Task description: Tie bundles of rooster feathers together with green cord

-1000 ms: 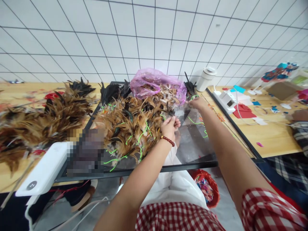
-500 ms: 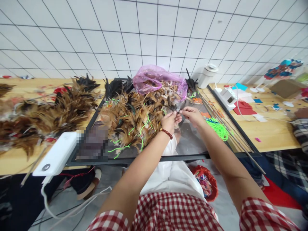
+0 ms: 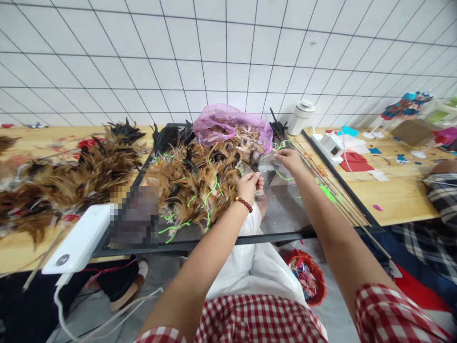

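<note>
My left hand (image 3: 251,185) is closed in a pinch at the right edge of a feather pile (image 3: 200,178), a beaded bracelet on its wrist. A dark feather (image 3: 254,162) shows just beyond those fingers; whether they grip it is unclear. Farther forward and to the right, my right hand (image 3: 289,160) pinches something too small to make out, near the pink plastic bag (image 3: 223,116). The two hands are apart. Brown feathers tied with bright green cord (image 3: 210,195) make up the pile, which lies on a dark-framed board (image 3: 285,209).
A white cup (image 3: 302,117) and a power strip (image 3: 330,147) stand at the back right. Long thin sticks (image 3: 333,190) lie along the board's right side. More feathers (image 3: 78,178) and a white power bank (image 3: 78,240) are at left. A person's sleeve (image 3: 442,195) shows at right.
My hands, earlier together by dark feathers, have separated. The right one moved forward and away; the left stayed close to the pile. The view has shifted slightly.
</note>
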Available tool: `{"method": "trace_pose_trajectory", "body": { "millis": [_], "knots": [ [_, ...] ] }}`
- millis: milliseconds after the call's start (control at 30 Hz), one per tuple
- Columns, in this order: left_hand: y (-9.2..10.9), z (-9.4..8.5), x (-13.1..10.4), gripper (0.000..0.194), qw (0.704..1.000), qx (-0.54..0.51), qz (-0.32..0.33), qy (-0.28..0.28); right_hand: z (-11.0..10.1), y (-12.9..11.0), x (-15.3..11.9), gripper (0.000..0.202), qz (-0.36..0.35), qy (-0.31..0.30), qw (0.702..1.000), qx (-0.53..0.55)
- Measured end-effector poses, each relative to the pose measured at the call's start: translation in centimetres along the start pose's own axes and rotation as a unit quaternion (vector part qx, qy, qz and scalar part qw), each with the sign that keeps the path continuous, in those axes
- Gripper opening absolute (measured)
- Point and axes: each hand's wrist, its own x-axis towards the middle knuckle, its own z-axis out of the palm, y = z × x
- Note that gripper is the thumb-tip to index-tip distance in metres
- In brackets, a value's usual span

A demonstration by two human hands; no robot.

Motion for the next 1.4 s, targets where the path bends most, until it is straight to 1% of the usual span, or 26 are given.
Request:
{"method": "trace_pose_trajectory", "body": {
  "millis": [33, 100, 167, 267, 367, 400, 433, 467, 533, 600, 667, 700, 767, 867, 933, 1033, 1100, 1133, 1167, 1200, 1233, 1267, 1300, 1333, 1367, 1400],
  "knots": [
    [0.0, 0.0, 0.0, 0.019, 1.000, -0.008, 0.002, 0.009, -0.1, 0.2, 1.4, 0.024, 0.016, 0.018, 0.997, -0.074],
    [0.0, 0.1, 0.1, 0.017, 1.000, -0.016, 0.004, 0.024, 0.1, 0.3, 3.5, 0.022, 0.052, 0.020, 0.976, -0.210],
    [-0.1, 0.1, 0.2, 0.015, 0.999, -0.018, 0.004, 0.027, 0.6, 0.2, 4.8, 0.028, 0.079, 0.013, 0.956, -0.284],
    [-0.3, 0.1, 0.2, 0.017, 1.000, -0.016, -0.001, 0.022, 1.6, 0.2, 5.5, 0.036, 0.098, 0.025, 0.946, -0.308],
    [-0.2, 0.1, 0.2, 0.020, 0.999, -0.027, -0.007, 0.019, 1.7, 0.3, 5.7, 0.033, 0.106, 0.023, 0.945, -0.309],
    [-0.2, 0.2, 0.2, 0.020, 0.999, -0.033, -0.010, 0.020, 1.4, 0.3, 5.7, 0.031, 0.092, 0.023, 0.947, -0.308],
    [-0.2, 0.2, 0.3, 0.020, 0.999, -0.038, -0.013, 0.022, 0.9, 0.3, 5.5, 0.029, 0.064, 0.023, 0.950, -0.306],
    [-0.1, 0.3, 0.3, 0.020, 0.999, -0.044, -0.016, 0.024, 0.3, 0.2, 5.2, 0.029, 0.019, 0.020, 0.952, -0.304],
    [-0.2, 0.4, 0.3, 0.020, 0.998, -0.054, -0.017, 0.027, -1.2, -0.2, 3.8, 0.026, -0.105, -0.008, 0.950, -0.294],
    [-0.3, 0.6, 0.5, 0.020, 0.998, -0.061, -0.008, 0.029, -2.5, -0.6, 1.6, 0.023, -0.231, -0.051, 0.929, -0.284],
    [-0.5, 0.8, 0.6, 0.020, 0.998, -0.061, 0.003, 0.031, -3.3, -1.3, -1.0, 0.024, -0.330, -0.077, 0.894, -0.294],
    [-0.6, 0.8, 0.7, 0.020, 0.998, -0.057, 0.006, 0.031, -3.4, -1.7, -2.2, 0.024, -0.368, -0.080, 0.872, -0.314],
    [-0.7, 0.9, 0.7, 0.021, 0.999, -0.039, 0.004, 0.026, -3.5, -2.7, -4.2, 0.025, -0.420, -0.086, 0.822, -0.375],
    [-0.8, 0.9, 0.6, 0.021, 1.000, 0.007, -0.003, 0.011, -3.1, -4.2, -6.0, 0.023, -0.464, -0.106, 0.749, -0.461],
    [-0.9, 0.8, 0.5, 0.023, 0.999, 0.045, -0.005, -0.006, -2.9, -5.0, -6.6, 0.021, -0.482, -0.115, 0.719, -0.488],
    [-1.0, 0.8, 0.3, 0.027, 0.995, 0.097, -0.002, -0.036, -2.5, -5.6, -7.1, 0.020, -0.498, -0.115, 0.699, -0.500],
    [-1.1, 0.8, 0.2, 0.030, 0.991, 0.122, 0.003, -0.049, -2.3, -5.5, -7.2, 0.021, -0.504, -0.118, 0.701, -0.489],
    [-1.1, 0.8, 0.2, 0.032, 0.990, 0.132, 0.004, -0.054, -2.2, -5.3, -7.0, 0.021, -0.506, -0.125, 0.709, -0.476],
    [-1.1, 0.8, 0.2, 0.033, 0.988, 0.141, 0.007, -0.056, -2.3, -5.0, -6.7, 0.021, -0.502, -0.134, 0.722, -0.457],
    [-1.0, 0.8, 0.2, 0.034, 0.988, 0.147, 0.009, -0.056, -2.4, -4.6, -6.2, 0.022, -0.490, -0.136, 0.743, -0.435],
    [-1.0, 0.9, 0.2, 0.034, 0.987, 0.150, 0.010, -0.052, -2.7, -4.1, -5.5, 0.023, -0.465, -0.125, 0.772, -0.415],
    [-0.9, 0.9, 0.2, 0.033, 0.988, 0.147, 0.009, -0.047, -3.0, -3.6, -4.8, 0.025, -0.422, -0.094, 0.809, -0.399],
    [-0.8, 0.9, 0.2, 0.032, 0.990, 0.138, 0.008, -0.039, -3.4, -3.1, -3.9, 0.028, -0.364, -0.049, 0.845, -0.388],
    [-0.7, 0.9, 0.1, 0.031, 0.992, 0.123, 0.007, -0.029, -3.7, -2.6, -3.0, 0.030, -0.295, -0.002, 0.876, -0.382],
    [-0.6, 0.9, 0.1, 0.029, 0.994, 0.104, 0.005, -0.019, -4.0, -2.1, -2.2, 0.030, -0.224, 0.034, 0.897, -0.380],
    [-0.5, 1.0, 0.1, 0.027, 0.996, 0.083, 0.003, -0.009, -4.1, -1.7, -1.6, 0.030, -0.161, 0.049, 0.910, -0.380]
  ]
}}
